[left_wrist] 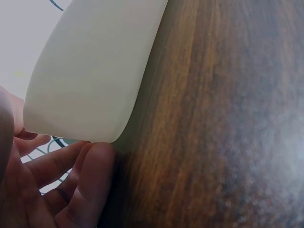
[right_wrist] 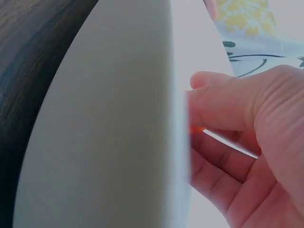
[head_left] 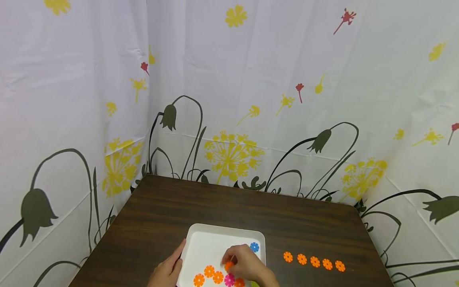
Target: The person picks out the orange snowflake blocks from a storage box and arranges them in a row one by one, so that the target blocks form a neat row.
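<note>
A tray [head_left: 204, 247] sits on the near part of a table [head_left: 308, 227], the curtain [head_left: 269, 71] rising behind the table's far edge and the left hand [head_left: 166, 269] at the tray's left side. Within the tray, a cluster of pieces [head_left: 218, 277] lies toward the near side, a lone piece [head_left: 254, 247] lies near the right wall, and the right hand [head_left: 245, 265] is above the cluster with one piece at its fingertips. Right of the tray, a row of five pieces [head_left: 314, 262] runs across the tabletop, slanting slightly nearer at its right end.
</note>
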Tool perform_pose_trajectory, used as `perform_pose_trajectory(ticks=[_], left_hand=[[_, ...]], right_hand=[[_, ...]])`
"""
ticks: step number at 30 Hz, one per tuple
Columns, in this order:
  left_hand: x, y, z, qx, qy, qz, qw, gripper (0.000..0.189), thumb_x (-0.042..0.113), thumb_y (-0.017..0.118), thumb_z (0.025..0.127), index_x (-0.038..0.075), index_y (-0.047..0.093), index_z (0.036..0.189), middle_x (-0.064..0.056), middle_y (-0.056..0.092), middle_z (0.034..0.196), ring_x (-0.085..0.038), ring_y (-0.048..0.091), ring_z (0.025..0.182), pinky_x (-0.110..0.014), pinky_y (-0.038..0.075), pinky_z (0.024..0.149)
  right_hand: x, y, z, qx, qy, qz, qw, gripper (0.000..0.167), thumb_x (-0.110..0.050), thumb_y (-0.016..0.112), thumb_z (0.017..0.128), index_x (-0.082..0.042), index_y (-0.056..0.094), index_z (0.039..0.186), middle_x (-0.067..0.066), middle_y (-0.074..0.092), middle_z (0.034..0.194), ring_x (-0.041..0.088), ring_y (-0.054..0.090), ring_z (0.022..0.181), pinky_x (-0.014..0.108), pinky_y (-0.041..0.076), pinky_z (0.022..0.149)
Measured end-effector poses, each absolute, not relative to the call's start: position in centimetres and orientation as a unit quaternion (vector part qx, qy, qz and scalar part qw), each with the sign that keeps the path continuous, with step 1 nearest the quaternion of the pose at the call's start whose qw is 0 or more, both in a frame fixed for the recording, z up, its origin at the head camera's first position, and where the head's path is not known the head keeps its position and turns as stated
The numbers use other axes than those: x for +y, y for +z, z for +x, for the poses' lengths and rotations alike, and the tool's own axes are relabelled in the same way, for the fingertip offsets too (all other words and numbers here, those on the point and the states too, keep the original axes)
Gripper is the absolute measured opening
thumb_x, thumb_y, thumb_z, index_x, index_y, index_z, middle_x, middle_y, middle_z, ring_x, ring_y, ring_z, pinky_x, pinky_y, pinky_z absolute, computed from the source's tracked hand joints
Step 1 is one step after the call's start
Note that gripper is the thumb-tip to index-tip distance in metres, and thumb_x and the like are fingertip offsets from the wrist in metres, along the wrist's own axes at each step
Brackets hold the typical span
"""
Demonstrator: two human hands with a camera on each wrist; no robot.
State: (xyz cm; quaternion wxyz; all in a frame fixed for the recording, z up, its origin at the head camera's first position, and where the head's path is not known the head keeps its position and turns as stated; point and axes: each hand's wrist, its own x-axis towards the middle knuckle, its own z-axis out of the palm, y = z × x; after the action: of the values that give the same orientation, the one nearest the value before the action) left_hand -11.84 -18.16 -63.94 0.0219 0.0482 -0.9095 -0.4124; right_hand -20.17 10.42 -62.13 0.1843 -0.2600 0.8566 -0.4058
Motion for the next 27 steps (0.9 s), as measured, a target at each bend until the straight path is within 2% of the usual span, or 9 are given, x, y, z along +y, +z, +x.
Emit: perform_pose_trajectory(ticks=[5,11,21,27], left_hand=[[-18.1,-63.7,-11.8,-0.91,-0.412,0.048,0.019,0.056,0.014,0.062,0.105,0.022,0.051,0.159,-0.018,0.068,0.141,-0.015,0.063,0.082,-0.041,0.049,0.072],[-18.0,-63.4,-11.9,-0.91,-0.412,0.05,0.008,0.056,0.015,0.061,0.106,0.021,0.049,0.16,-0.019,0.067,0.142,-0.014,0.06,0.078,-0.04,0.047,0.072],[-18.1,-63.6,-11.9,-0.912,-0.408,0.049,0.016,0.056,0.014,0.061,0.105,0.021,0.05,0.16,-0.018,0.068,0.142,-0.013,0.059,0.078,-0.038,0.047,0.072],[-18.1,-63.6,-11.9,-0.91,-0.412,0.047,0.017,0.056,0.015,0.061,0.106,0.02,0.05,0.16,-0.019,0.067,0.142,-0.013,0.059,0.076,-0.039,0.046,0.071]], right_hand=[[10.8,-62.0,-20.5,0.851,-0.408,-0.301,0.134,0.022,0.007,0.082,0.08,-0.013,0.081,0.09,-0.014,0.071,0.084,-0.002,0.058,0.074,0.019,0.054,0.073],[11.7,-61.0,-20.9,0.841,-0.431,-0.313,0.094,0.029,0.011,0.085,0.074,-0.009,0.082,0.095,-0.01,0.074,0.089,-0.002,0.061,0.078,0.02,0.056,0.073],[13.7,-58.7,-20.8,0.821,-0.493,-0.274,0.09,0.028,0.01,0.084,0.08,-0.001,0.08,0.105,-0.002,0.074,0.1,0.006,0.069,0.091,0.021,0.058,0.076],[15.9,-58.1,-20.7,0.832,-0.492,-0.249,0.059,0.031,0.01,0.085,0.079,-0.005,0.08,0.106,0.0,0.074,0.105,0.009,0.068,0.091,0.021,0.058,0.077]])
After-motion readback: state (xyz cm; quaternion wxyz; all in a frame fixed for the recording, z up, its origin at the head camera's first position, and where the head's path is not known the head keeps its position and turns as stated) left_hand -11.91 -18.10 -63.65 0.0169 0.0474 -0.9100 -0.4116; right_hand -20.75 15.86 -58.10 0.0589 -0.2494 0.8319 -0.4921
